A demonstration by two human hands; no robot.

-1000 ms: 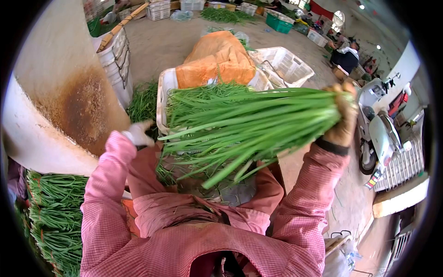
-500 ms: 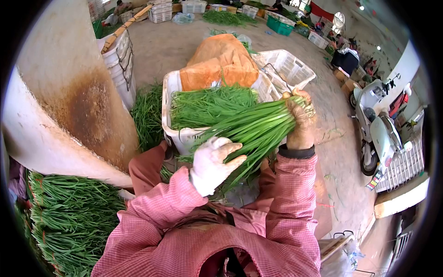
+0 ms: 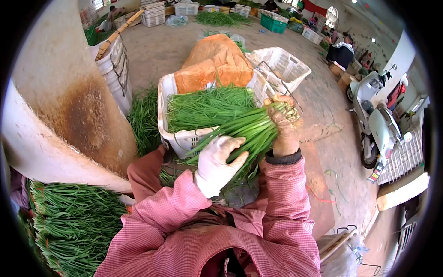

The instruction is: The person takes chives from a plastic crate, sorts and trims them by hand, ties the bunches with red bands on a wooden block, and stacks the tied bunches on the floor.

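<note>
My right hand (image 3: 282, 127) is closed round the root end of a bunch of long green stalks (image 3: 251, 127), whose leaves point down and left. Against the leafy side lies my left hand (image 3: 217, 162) in a whitish glove, thumb and fingers apart, the palm side partly hidden. Just beyond the hands, a white crate (image 3: 184, 138) holds more loose green stalks (image 3: 207, 108). An orange cloth (image 3: 221, 60) covers the crate's far end.
Tied green bundles (image 3: 76, 226) are stacked at lower left, beside a stained wall (image 3: 87, 111). Another white crate (image 3: 288, 64) sits beyond the first. A scooter (image 3: 383, 122) stands at right; a person (image 3: 341, 53) crouches farther back.
My right hand has brought the bunch left and down from its raised place at the right. My left hand has come over from the left to the leaves.
</note>
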